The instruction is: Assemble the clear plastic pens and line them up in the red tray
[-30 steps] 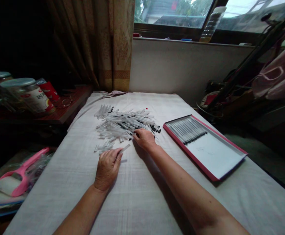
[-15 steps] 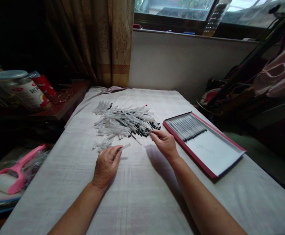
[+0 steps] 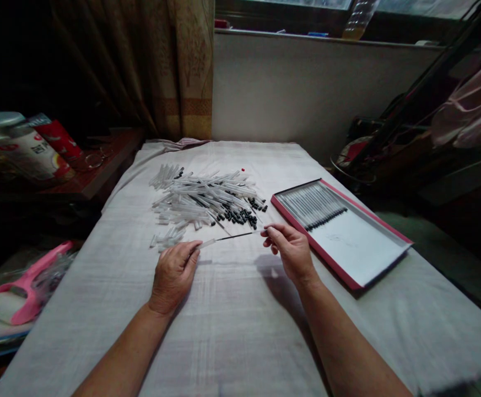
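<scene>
My left hand [image 3: 173, 275] pinches a clear pen barrel [image 3: 207, 243] that points right, above the cloth. In my right hand [image 3: 292, 251] is a thin pen refill [image 3: 235, 237] with dark ink, gripped by its right end. The refill's left tip meets the open end of the barrel; I cannot tell how far inside it is. Just beyond my hands lies a heap of clear pen barrels [image 3: 199, 193], with small black pen parts [image 3: 236, 214] along its right side.
Right of the heap lies a shallow red-edged box [image 3: 343, 278], a row of black-tipped pens [image 3: 314, 204] at its far end. A white cloth [image 3: 223, 331] covers the table. On the left stand a jar [image 3: 37, 151] and a pink-handled object [image 3: 29, 281].
My right hand has come away from the heap's edge, bringing a refill to the barrel's open end. The left hand keeps its barrel, and the view has tilted down slightly.
</scene>
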Demonstrator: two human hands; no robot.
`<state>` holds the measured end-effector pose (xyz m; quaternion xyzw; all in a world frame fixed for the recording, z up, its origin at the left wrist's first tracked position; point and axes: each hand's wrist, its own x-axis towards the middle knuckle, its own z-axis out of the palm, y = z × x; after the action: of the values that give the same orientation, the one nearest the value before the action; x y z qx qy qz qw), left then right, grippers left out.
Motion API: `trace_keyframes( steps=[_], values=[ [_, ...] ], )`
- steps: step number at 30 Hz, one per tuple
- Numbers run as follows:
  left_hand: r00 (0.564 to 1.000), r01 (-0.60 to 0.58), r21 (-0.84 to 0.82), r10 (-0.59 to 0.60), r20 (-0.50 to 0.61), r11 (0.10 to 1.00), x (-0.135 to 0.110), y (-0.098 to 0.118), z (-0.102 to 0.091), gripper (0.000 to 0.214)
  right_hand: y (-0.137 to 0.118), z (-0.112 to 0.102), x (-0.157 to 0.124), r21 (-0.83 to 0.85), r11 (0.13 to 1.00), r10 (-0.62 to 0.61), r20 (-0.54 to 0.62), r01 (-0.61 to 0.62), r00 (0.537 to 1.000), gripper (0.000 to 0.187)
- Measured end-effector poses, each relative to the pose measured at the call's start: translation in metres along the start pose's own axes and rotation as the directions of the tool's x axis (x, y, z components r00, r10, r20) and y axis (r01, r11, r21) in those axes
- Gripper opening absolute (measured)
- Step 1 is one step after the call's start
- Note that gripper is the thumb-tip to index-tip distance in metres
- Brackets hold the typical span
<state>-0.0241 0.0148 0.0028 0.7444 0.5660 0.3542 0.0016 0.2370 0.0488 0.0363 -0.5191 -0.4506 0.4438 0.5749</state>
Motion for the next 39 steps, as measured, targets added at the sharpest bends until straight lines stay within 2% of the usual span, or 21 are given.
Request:
trace_keyframes(
  steps=[4, 8, 14, 17, 20, 21, 22, 23, 26, 29, 31, 34, 36, 39],
  values=[
    [1.0, 0.001, -0.002, -0.001, 0.012, 1.0, 0.0, 0.0, 0.0, 0.027, 0.0, -0.003, 0.0, -0.016, 1.0, 0.0, -0.015, 0.0, 1.0, 0.029],
    [0.998, -0.056, 0.006, 0.056, 0.01, 0.998, 0.0, 0.002, -0.002, 0.025, 0.0, -0.001, 0.0, -0.024, 1.0, 0.014, 0.003, -0.014, 1.0, 0.03],
    [0.985, -0.173, 0.035, 0.172, 0.03, 0.984, 0.0, 0.011, -0.003, 0.024, 0.012, 0.015, -0.007, -0.115, 0.993, 0.047, 0.189, -0.026, 0.981, 0.027],
    [0.979, -0.204, 0.03, 0.204, 0.013, 0.978, -0.001, 0.012, -0.001, 0.023, 0.014, 0.029, -0.014, -0.239, 0.966, -0.016, 0.337, 0.102, 0.941, 0.023],
    [0.982, -0.189, 0.019, 0.189, -0.027, 0.982, -0.001, 0.006, 0.0, 0.022, 0.005, 0.041, -0.005, -0.375, 0.868, -0.081, 0.541, 0.326, 0.837, 0.025],
    [0.985, -0.163, 0.016, 0.164, -0.049, 0.987, 0.0, 0.002, 0.0, 0.021, -0.001, 0.045, 0.005, -0.417, 0.826, -0.084, 0.576, 0.381, 0.813, 0.026],
    [0.988, -0.127, 0.016, 0.128, -0.082, 0.992, 0.001, -0.004, -0.002, 0.021, -0.008, 0.048, 0.019, -0.465, 0.782, -0.084, 0.58, 0.414, 0.81, 0.029],
    [0.99, -0.09, 0.018, 0.092, -0.103, 0.996, 0.004, -0.01, -0.004, 0.022, -0.014, 0.052, 0.035, -0.521, 0.737, -0.091, 0.555, 0.431, 0.827, 0.031],
    [0.981, 0.103, -0.031, -0.107, -0.16, 0.994, 0.021, -0.034, -0.02, 0.025, -0.03, 0.062, 0.099, -0.729, 0.478, -0.087, 0.516, 0.49, 0.852, 0.037],
    [0.983, 0.171, -0.073, -0.176, -0.053, 0.983, 0.056, -0.06, -0.038, 0.029, -0.036, 0.076, 0.161, -0.807, 0.247, -0.104, 0.529, 0.537, 0.842, 0.041],
    [0.982, 0.188, -0.086, -0.188, 0.009, 0.978, 0.088, -0.073, -0.044, 0.03, -0.036, 0.088, 0.192, -0.814, 0.15, -0.068, 0.558, 0.562, 0.827, 0.044],
    [0.977, 0.19, -0.086, -0.18, 0.113, 0.978, 0.137, -0.086, -0.04, 0.033, -0.035, 0.111, 0.219, -0.777, 0.086, -0.006, 0.625, 0.623, 0.78, 0.044],
    [0.964, 0.191, -0.046, -0.179, 0.195, 0.98, 0.165, -0.092, -0.031, 0.032, -0.034, 0.131, 0.23, -0.735, 0.078, 0.021, 0.677, 0.674, 0.736, 0.043],
    [0.943, 0.225, 0.036, -0.227, 0.244, 0.974, 0.194, -0.101, -0.017, 0.031, -0.026, 0.164, 0.245, -0.665, 0.091, 0.047, 0.746, 0.741, 0.664, 0.044]
  ],
)
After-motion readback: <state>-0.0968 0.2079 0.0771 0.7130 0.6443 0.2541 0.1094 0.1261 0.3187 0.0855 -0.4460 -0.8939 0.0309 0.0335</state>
